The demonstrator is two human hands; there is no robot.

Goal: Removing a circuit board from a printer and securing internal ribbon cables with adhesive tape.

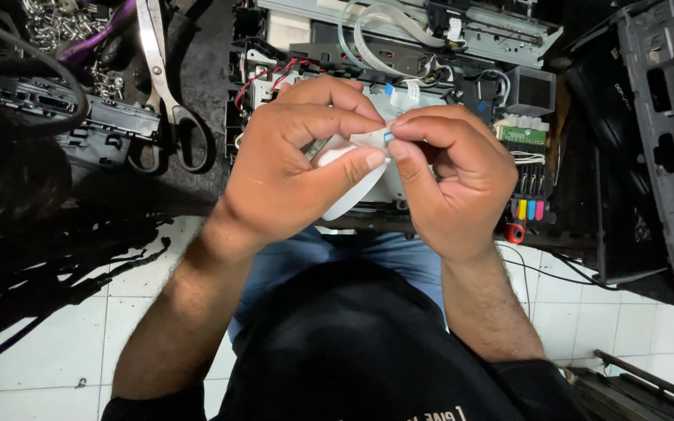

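My left hand and my right hand meet in front of me, fingertips pinched together on the end of a white flat ribbon cable with a small blue tip. The cable loops down below my left thumb. Both hands hover over an opened printer mechanism with white ribbon cables, red and black wires and a green circuit board. Most of the cable's run is hidden by my fingers.
Scissors lie on a dark mat at upper left beside black plastic parts and a heap of screws. A black printer housing stands at right. Coloured ink tubes sit by my right hand. White tiled floor lies below.
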